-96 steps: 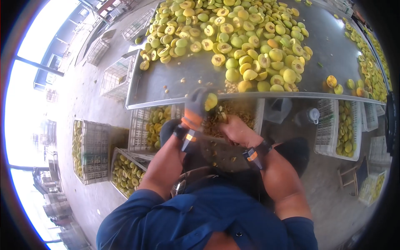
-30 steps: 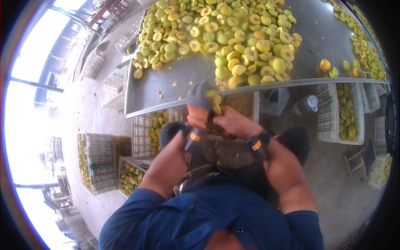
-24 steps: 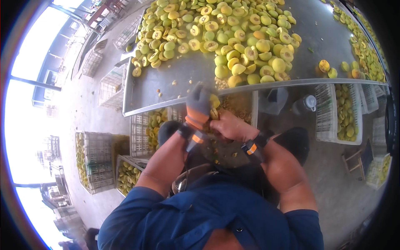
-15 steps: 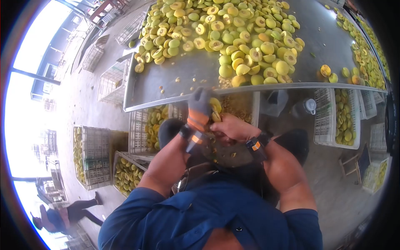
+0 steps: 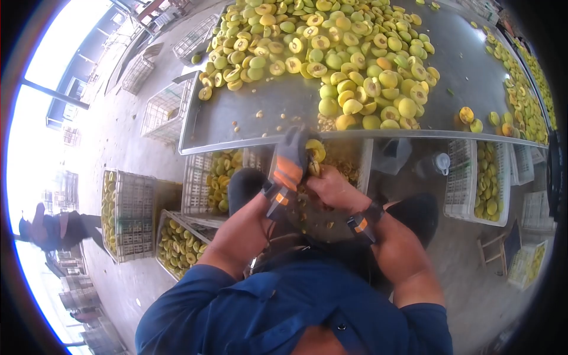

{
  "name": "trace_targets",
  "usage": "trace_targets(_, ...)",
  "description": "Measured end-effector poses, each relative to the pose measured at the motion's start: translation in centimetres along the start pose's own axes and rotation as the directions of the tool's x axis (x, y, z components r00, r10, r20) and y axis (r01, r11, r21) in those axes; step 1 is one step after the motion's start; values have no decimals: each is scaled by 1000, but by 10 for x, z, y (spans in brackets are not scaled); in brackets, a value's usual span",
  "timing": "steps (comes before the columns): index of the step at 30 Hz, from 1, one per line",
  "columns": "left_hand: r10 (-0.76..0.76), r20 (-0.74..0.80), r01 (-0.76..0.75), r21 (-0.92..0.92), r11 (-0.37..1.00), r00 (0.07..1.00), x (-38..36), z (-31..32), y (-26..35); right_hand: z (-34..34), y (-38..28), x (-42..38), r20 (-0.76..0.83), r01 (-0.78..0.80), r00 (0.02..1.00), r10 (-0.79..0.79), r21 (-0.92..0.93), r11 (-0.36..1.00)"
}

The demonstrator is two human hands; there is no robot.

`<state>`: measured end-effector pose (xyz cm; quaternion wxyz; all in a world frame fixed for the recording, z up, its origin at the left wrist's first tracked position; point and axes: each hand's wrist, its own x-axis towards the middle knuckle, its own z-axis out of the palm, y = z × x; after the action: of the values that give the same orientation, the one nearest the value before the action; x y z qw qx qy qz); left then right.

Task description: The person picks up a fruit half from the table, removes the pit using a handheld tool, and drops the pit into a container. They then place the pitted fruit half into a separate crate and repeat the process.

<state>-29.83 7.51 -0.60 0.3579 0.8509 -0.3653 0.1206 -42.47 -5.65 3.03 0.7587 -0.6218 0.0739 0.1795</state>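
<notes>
My left hand (image 5: 290, 161), in a grey and orange glove, is closed around a cut yellow-green fruit (image 5: 316, 151) just below the metal table's front edge. My bare right hand (image 5: 332, 184) is closed beside it, touching the fruit's lower side; what its fingers hold is too small to make out. Below my hands, a crate (image 5: 365, 165) contains small brown pieces. A large heap of halved fruit (image 5: 319, 41) lies on the metal table (image 5: 236, 106), with small pits scattered near its edge.
Fruit-filled crates stand at the left (image 5: 136, 219), below the table's left part (image 5: 195, 183) and at the right (image 5: 452, 183). A clear jug (image 5: 441, 164) is on the right. Another person (image 5: 56, 229) is at the far left.
The view has shifted slightly, and my gloved left hand sits a little lower and further right. The other person at the left has moved up in the view.
</notes>
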Motion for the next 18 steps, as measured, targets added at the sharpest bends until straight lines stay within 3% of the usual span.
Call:
trace_targets(2, 1, 29, 0, -62, 998, 1000, -3, 4, -6, -2, 1, 0, 21, 33, 999, -31, -87, 996)
trace_targets(5, 104, 15, -105, 47, 993, 994, -3, 8, -14, -3, 4, 2, 85, -91, 994, 75, 199, 976)
trace_targets(8, 127, 177, -79, -257, 963, 976, 17, -32, 28, -10, -12, -4, 246, -294, 944, 222, 312, 903)
trace_targets(11, 110, 325, -3, -313, 950, 939, 12, -36, 23, -1, -8, -6, 337, -282, 926, 172, 312, 907)
trace_targets(14, 128, 140, -83, -291, 953, 982, 6, -9, -14, -5, -10, -6, 314, -283, 930, 193, 272, 920)
trace_targets(17, 60, 33, -54, -172, 984, 998, 12, -20, -32, -5, -17, -16, 275, -243, 946, 173, 246, 938)
trace_targets(18, 63, 3, -63, -103, 993, 998, 13, -28, -36, -5, -10, -15, 200, -219, 961, 190, 130, 967)
